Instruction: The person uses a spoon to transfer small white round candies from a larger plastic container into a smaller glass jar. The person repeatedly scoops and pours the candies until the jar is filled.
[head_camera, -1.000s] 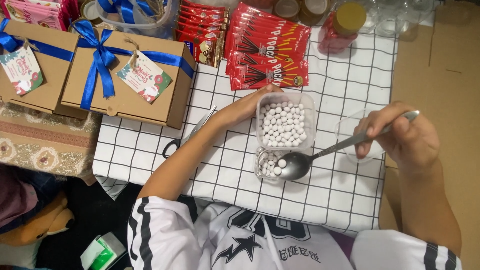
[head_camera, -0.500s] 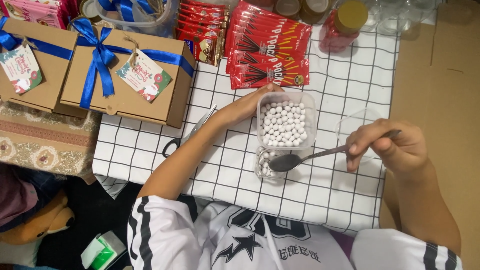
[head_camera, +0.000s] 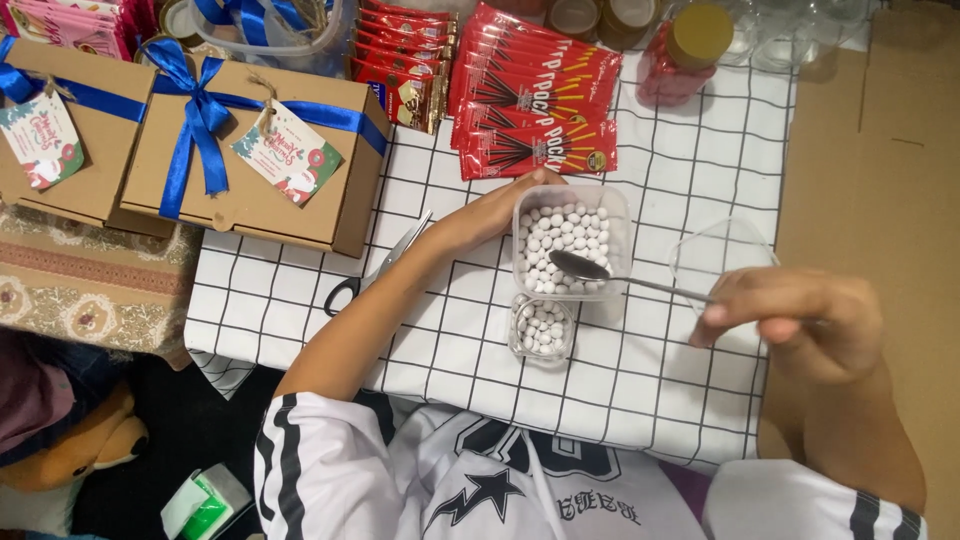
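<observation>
A bench draped in a white cloth with a black grid carries everything in this top-down view, with a strip of bare brown cardboard along its right side. At upper left sit two brown cardboard gift boxes tied with blue satin ribbon, each bearing a printed paper tag; red foil packets of chocolate-coated biscuit sticks fan out along the far edge beside a red jar with a gold lid.

At centre stands a clear rectangular plastic tub filled with small white round candies. The left hand rests against the tub's left wall, steadying it; whether the fingers curl round the far side cannot be told. Just in front of the tub, touching or nearly so, sits a small clear plastic cup partly filled with the same candies. An empty clear plastic cup waits to the right.

The right hand is clenched around the handle of a metal spoon, whose bowl hovers over the tub's near half.

The risks look modest but real. The candies are round and the spoon's bowl shallow, so a tilted lift could send them rolling across the cloth and off the bench. The small cup is light and narrow, and a knock from the spoon could tip it. Black-handled scissors lie right by the left forearm, where a shift of the arm could push them.
</observation>
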